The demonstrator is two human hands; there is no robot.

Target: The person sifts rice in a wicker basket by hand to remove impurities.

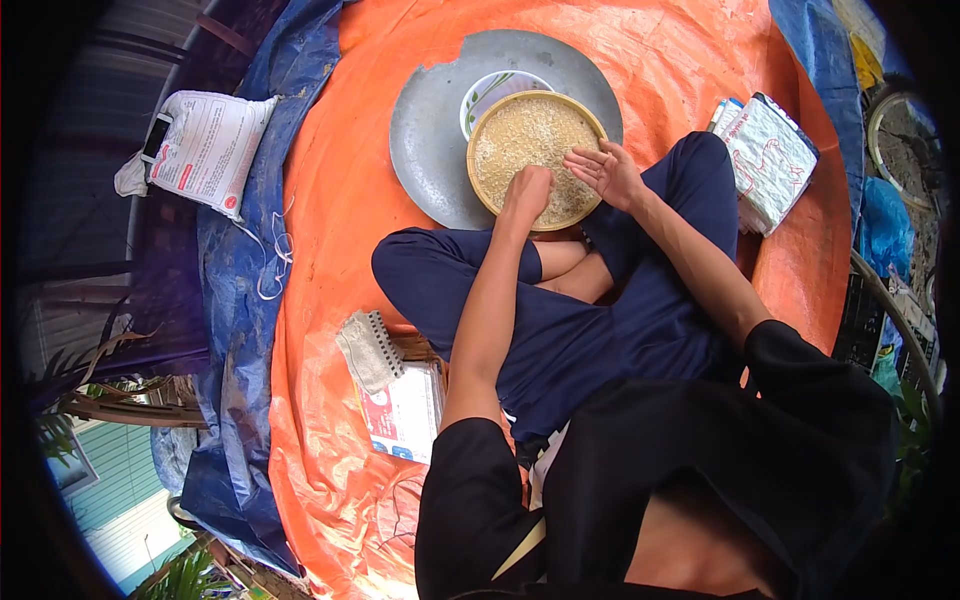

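A round shallow basket (500,140) with a pale rim sits in front of my crossed legs, filled with a layer of straw-coloured grains (540,125). Over its near part, my left hand (530,192) is closed, knuckles up; whatever lies inside the fingers is hidden. My right hand (607,175) is at the basket's right rim, open, its fingers stretched out over the grains. Partly under the basket is a white bowl (480,92) with a green leaf pattern. Both stand on a large round grey metal tray (425,140) with a broken edge.
An orange tarp (330,200) covers the ground, with blue tarp (235,300) along the left. A white printed sack (212,145) with a phone lies at left. On the right is a folded white sack (770,160). A spiral notebook (370,350) rests beside my left knee.
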